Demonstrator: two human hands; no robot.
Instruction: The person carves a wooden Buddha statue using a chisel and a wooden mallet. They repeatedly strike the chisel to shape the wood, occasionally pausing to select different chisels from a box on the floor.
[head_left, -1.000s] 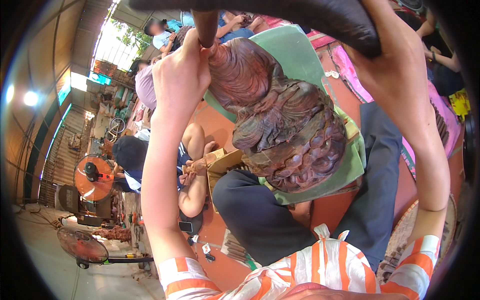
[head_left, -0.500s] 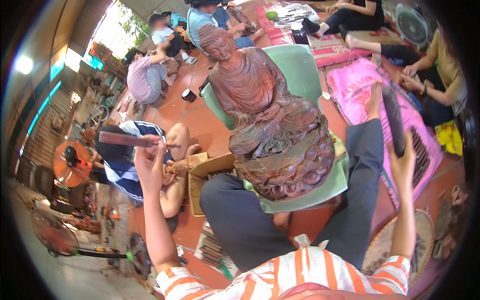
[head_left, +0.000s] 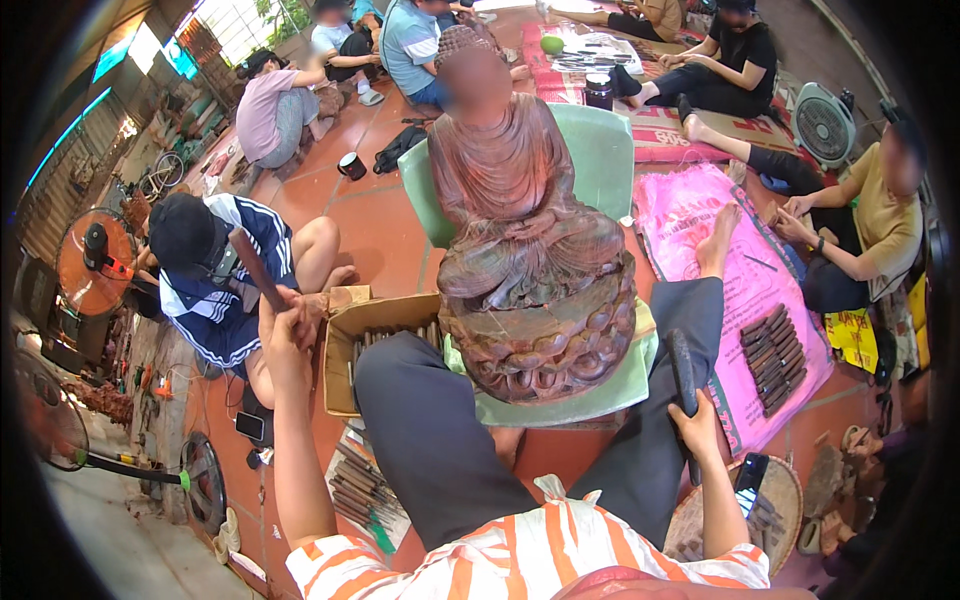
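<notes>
My left hand (head_left: 285, 328) is raised on the left, its fingers closed round a wood carving chisel with a reddish-brown wooden handle (head_left: 257, 268). The handle points up and to the left; its blade is hidden here. Over my right thigh, my right hand (head_left: 697, 428) grips a long dark wooden mallet (head_left: 683, 368) shaped like a club, near its lower end. Between my knees stands a large carved wooden seated statue (head_left: 537, 250) on a lotus base. It rests on a pale green plastic chair (head_left: 605, 150). Neither tool touches the statue.
A cardboard box (head_left: 338, 375) of chisels sits by my left knee, and more chisels (head_left: 360, 490) lie below it. Several chisels (head_left: 772, 360) are laid on a pink sack (head_left: 690, 205) at right. A round basket (head_left: 785, 490) holds a phone (head_left: 750, 483). A person (head_left: 225, 270) sits close at left.
My right hand has come down and inward with the mallet. The chisel in my left hand has turned from nearly level to steeply slanted. The whole view has shifted.
</notes>
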